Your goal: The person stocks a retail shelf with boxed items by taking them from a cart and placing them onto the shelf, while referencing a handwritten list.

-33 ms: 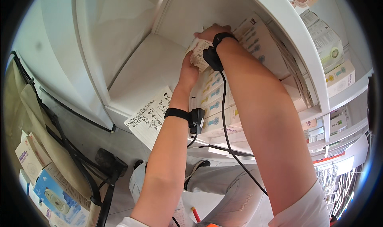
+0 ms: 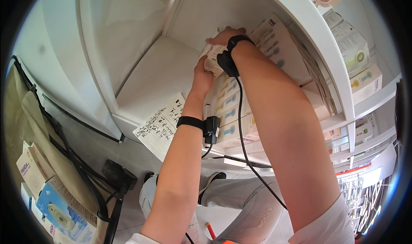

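Deep in a white shelf compartment, a small white printed box [image 2: 213,64] sits at the far left of a row of packed fan boxes [image 2: 229,114]. My left hand [image 2: 201,77] grips its near left side, thumb and fingers against the cardboard. Over its far end reaches my right hand [image 2: 227,36], with fingers curled around the top edge; some fingertips are hidden behind the box. Both wrists wear black straps with small cabled modules. To the right of my right hand stands a large flat carton [image 2: 274,46] printed with handheld fans.
A stack of paper sheets with handwriting [image 2: 159,126] juts from the shelf's front left. Curved white shelves with more fan boxes [image 2: 365,83] rise on the right. At lower left, a beige cart bag [image 2: 30,119] holds boxed fans [image 2: 64,214]. Black cables hang between my forearms.
My right hand has shifted very slightly to the left over the box's far end. My left hand stays where it was.
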A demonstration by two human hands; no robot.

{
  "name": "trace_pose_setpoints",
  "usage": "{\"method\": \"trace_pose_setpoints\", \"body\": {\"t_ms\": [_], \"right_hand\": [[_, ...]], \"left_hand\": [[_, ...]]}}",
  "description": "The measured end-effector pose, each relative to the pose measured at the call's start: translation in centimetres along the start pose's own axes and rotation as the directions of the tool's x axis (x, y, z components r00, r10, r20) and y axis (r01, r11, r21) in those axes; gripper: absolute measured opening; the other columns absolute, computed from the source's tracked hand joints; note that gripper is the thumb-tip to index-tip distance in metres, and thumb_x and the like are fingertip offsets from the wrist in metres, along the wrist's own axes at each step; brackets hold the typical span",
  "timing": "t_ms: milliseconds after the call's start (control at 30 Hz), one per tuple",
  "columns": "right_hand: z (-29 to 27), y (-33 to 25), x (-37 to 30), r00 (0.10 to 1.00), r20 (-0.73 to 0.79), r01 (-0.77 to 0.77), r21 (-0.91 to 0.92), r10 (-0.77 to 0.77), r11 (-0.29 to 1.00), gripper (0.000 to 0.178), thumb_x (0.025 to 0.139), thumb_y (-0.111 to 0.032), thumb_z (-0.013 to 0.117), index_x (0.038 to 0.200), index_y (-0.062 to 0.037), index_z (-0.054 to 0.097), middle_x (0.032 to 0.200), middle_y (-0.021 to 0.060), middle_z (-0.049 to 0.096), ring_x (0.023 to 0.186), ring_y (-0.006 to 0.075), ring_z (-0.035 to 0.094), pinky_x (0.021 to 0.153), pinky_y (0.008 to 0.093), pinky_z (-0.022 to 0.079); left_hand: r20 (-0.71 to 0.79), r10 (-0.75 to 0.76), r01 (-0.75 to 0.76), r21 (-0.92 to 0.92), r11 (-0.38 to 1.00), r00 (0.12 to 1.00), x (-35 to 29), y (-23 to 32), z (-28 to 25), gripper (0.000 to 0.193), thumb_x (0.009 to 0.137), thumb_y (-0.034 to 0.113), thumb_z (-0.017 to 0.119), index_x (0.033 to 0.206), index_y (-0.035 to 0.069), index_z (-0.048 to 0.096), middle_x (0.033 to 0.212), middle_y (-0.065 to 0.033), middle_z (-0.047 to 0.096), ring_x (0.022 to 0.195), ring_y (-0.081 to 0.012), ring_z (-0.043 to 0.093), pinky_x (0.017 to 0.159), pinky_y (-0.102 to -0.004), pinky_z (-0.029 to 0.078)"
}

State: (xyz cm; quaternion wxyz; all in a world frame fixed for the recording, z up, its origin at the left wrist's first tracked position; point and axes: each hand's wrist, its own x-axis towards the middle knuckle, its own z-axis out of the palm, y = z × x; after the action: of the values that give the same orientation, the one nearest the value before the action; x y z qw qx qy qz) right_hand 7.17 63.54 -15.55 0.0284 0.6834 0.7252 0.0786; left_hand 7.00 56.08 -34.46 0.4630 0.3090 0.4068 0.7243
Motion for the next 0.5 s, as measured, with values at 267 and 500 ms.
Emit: {"method": "trace_pose_setpoints", "body": {"t_ms": [267,500], "right_hand": [[2.1,-0.1,-0.3,0.998,0.000,0.060,0.015,-0.060,0.998,0.056,0.096,-0.033,0.063,0.146,-0.0090,0.051,0.147,0.0208,0.041,0.129,0.0373,0.057,0.101,0.0446,0.055],[3.0,0.8,0.3,0.973,-0.132,0.173,-0.133,-0.190,0.976,0.050,0.097,-0.037,0.058,0.143,-0.0167,0.055,0.148,0.0174,0.045,0.124,0.0338,0.062,0.100,0.0426,0.054]], "left_hand": [[-0.067,-0.005,0.008,0.037,0.999,0.998,2.2,-3.4,-1.5,0.063,0.092,0.001,0.055,0.154,0.010,0.043,0.104,-0.0081,0.064,0.085,-0.0134,0.058,0.077,-0.0264,0.049],[-0.009,-0.218,0.208,-0.266,0.941,0.976,-0.4,4.9,-1.1,0.065,0.095,0.002,0.053,0.157,0.011,0.037,0.128,-0.0052,0.055,0.115,-0.0170,0.052,0.110,-0.0378,0.043]]}}
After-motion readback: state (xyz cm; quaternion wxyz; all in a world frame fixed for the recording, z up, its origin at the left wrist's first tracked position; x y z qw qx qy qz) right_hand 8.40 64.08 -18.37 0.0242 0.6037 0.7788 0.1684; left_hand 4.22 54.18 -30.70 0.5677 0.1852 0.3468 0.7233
